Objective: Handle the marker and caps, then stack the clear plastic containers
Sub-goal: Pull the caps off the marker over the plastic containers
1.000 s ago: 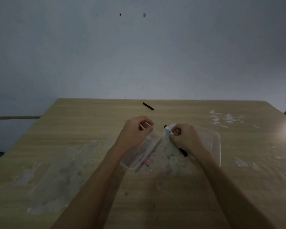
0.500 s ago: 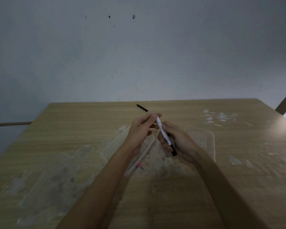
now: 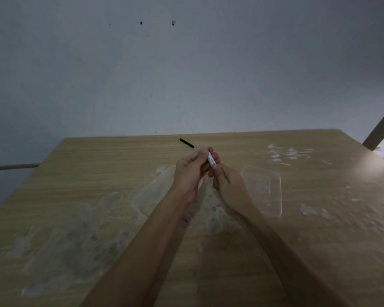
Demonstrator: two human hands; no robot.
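My left hand [image 3: 192, 168] and my right hand [image 3: 227, 182] meet above the middle of the wooden table [image 3: 80, 173]. Both grip a white marker [image 3: 211, 161], which shows only as a short white stretch between the fingers; its ends are hidden. A black cap [image 3: 186, 143] lies alone near the table's far edge, just beyond my hands. One clear plastic container [image 3: 151, 196] sits on the table under my left forearm. A second clear container [image 3: 268, 189] lies to the right of my right hand.
The tabletop carries pale smears and white flecks [image 3: 286, 154] at the far right. A grey wall [image 3: 186, 74] rises right behind the table's far edge. A slanted wooden post [image 3: 381, 127] stands at the right edge.
My hands have closed in around the marker and lifted slightly toward the far edge. Much less of the marker shows; its black lower end is now hidden in my right hand.
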